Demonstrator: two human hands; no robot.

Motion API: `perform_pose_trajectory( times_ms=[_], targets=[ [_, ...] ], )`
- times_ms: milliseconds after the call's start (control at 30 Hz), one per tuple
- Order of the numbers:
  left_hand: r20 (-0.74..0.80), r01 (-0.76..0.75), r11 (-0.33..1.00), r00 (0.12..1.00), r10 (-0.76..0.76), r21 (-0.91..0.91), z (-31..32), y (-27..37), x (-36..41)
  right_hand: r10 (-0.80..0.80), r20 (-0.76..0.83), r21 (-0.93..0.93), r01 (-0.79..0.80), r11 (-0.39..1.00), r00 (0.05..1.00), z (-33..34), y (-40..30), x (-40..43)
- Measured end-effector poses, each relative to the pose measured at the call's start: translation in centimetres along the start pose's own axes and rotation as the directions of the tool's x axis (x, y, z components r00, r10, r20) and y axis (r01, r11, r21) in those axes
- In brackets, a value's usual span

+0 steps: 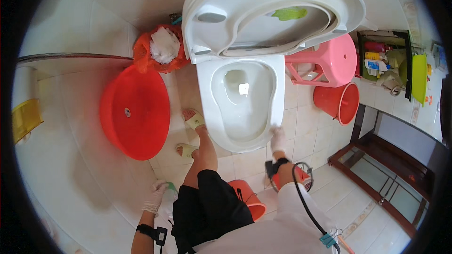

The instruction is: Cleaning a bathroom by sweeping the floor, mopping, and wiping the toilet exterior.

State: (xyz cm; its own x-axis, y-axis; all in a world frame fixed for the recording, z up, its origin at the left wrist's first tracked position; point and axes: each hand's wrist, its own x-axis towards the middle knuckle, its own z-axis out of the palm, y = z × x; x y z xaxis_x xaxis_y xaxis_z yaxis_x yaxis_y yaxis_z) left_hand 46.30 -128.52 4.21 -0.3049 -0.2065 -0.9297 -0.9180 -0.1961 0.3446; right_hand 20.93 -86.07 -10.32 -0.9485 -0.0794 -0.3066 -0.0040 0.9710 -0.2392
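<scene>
A white toilet (247,102) stands before me, its lid and seat (275,0) raised, with a bright green patch or sticker (289,13) on the underside of the lid. My right hand (278,139), in a thin pale glove, is at the front right rim of the bowl; whether its fingers grip anything is hidden by blur. At the lower left, my left hand (158,191), also gloved, has its fingers closed on the edge of a green item (171,186), partly seen, with a clear lower part.
Left are a large red basin (141,120) and a red bag of white tissue (164,47). To the right stand a pink stool (339,61) and a red bucket (348,104). Another red bucket (256,206) is beside my legs. A niche (385,58) holds bottles.
</scene>
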Motion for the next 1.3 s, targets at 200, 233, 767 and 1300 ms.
perform_pose_trajectory(
  times_ms=[200,233,767,1300],
  targets=[
    [0.015,0.05,0.994,0.999,-0.049,-0.097,-0.9,-1.5,-0.1,0.094,0.24,0.131,-0.129,0.983,0.966,1.6,-3.0,-7.6],
    [0.014,0.05,0.994,0.999,-0.049,-0.096,-1.1,-1.7,-0.2,0.203,0.18,0.223,-0.241,0.944,0.963,1.7,-3.3,-7.3],
    [-0.042,-0.085,0.989,0.996,0.081,-0.119,-2.7,-1.1,-3.8,0.186,0.448,0.502,-0.418,0.757,0.875,5.2,-30.7,-1.0],
    [-0.342,-0.107,0.953,0.94,0.004,-0.284,-3.8,-2.9,-11.1,-0.346,0.053,0.638,0.234,0.734,0.937,-7.3,-47.7,9.7]
  ],
)
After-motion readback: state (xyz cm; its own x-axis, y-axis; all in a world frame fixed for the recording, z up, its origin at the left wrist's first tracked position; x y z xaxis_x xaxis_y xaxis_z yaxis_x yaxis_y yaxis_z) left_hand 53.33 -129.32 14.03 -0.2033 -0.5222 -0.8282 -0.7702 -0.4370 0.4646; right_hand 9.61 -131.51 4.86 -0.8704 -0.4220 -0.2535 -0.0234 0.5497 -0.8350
